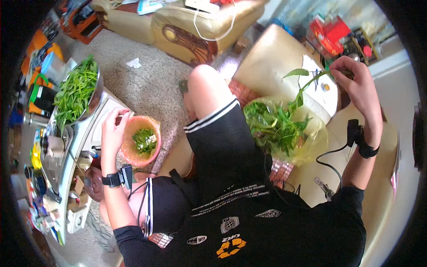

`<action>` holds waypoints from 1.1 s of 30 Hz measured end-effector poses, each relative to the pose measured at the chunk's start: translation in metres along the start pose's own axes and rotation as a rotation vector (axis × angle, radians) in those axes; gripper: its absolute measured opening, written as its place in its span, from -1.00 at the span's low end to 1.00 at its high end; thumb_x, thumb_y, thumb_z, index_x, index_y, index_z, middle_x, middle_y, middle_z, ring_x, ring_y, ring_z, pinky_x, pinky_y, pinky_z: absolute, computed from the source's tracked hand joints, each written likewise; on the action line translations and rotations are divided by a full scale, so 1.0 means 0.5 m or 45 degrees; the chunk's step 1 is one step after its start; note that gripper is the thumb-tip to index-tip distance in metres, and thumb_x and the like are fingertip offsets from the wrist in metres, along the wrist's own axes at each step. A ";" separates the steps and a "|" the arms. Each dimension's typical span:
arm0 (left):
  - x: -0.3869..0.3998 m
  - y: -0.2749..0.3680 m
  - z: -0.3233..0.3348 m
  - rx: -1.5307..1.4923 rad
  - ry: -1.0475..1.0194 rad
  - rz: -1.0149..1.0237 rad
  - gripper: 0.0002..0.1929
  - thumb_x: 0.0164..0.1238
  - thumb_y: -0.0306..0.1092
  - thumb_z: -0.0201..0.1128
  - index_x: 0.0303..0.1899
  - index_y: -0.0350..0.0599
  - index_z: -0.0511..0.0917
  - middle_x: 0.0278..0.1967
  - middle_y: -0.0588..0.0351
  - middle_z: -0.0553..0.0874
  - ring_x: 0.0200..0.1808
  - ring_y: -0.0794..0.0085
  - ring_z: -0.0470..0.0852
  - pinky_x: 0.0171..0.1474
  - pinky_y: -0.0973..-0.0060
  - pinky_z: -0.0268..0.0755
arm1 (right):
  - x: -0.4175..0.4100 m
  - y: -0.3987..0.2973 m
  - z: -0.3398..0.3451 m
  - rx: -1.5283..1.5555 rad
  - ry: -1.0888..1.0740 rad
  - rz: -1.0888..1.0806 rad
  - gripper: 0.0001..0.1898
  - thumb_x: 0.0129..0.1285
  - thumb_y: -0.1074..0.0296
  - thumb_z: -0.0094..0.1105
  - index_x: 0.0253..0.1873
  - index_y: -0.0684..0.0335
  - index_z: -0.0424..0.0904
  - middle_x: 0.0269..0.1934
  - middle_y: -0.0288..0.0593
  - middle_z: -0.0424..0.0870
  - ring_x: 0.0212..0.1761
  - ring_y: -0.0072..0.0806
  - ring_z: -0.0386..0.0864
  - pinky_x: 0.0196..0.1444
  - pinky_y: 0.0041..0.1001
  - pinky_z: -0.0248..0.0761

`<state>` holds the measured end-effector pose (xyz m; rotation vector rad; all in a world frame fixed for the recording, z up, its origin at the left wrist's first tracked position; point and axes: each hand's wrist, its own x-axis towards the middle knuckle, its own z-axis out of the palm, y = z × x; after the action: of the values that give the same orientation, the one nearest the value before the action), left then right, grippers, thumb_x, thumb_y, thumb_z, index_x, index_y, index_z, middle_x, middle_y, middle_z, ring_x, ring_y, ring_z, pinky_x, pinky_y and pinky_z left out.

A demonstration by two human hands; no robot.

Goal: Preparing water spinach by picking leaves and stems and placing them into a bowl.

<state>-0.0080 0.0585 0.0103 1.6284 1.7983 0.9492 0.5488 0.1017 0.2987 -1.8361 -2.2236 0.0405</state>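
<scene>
My right hand (358, 83) is raised at the right, its thumb and fingertips pinching a long leafy green stem (312, 81). The stem slants down to a translucent yellow plastic bag (315, 143), which holds a heap of leafy greens (278, 125) beside my thigh. On the other side, my left hand (113, 130) hovers by the rim of a pink bin (156, 157) with a clear liner. Its fingers are bent, and nothing shows in them. Green scraps (145, 140) and white bits lie inside the bin. Greens (76, 90) are piled in a metal bowl (96, 96) beyond my left hand.
The bowl stands on a cluttered low table (75, 147) with a mug (53, 146) and a plastic container (51, 63). A cream stool (260, 56) bearing paper is ahead on the right. A carved sofa (166, 26) stands farther off. Cables hang from both wrists.
</scene>
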 end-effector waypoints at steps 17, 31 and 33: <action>-0.043 -0.012 -0.076 0.146 0.066 0.064 -0.76 0.65 -0.26 0.29 0.03 -0.27 0.70 -0.19 0.08 0.80 -0.20 0.46 0.75 -0.05 0.42 0.59 | 0.104 -0.068 -0.039 -0.899 -0.346 -0.197 -0.85 0.30 0.43 0.39 -0.15 0.34 0.61 -0.30 0.01 0.73 -0.25 -0.21 0.72 -0.11 -0.29 0.57; 0.004 -0.004 -0.059 0.021 0.082 0.035 -0.74 0.66 -0.27 0.30 0.15 -0.23 0.69 -0.04 0.06 0.82 -0.01 0.42 0.76 0.13 0.42 0.57 | -0.025 0.148 -0.269 -0.549 0.624 -0.073 -0.72 0.65 0.26 0.22 0.21 0.31 0.73 0.07 -0.24 0.81 0.05 -0.57 0.66 0.17 -0.53 0.46; 0.001 -0.017 -0.058 0.036 0.130 0.104 -0.75 0.64 -0.30 0.31 0.15 -0.23 0.68 -0.03 0.05 0.82 -0.01 0.41 0.76 0.13 0.41 0.58 | 0.015 0.147 -0.292 -0.109 0.677 -0.371 -0.69 0.64 0.23 0.22 0.26 0.28 0.74 0.09 -0.30 0.79 0.07 -0.60 0.65 0.17 -0.58 0.45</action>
<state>-0.0358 0.0545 0.0216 1.7108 1.8319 1.0656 0.6496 0.1034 0.4275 -1.3323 -2.0898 -0.5383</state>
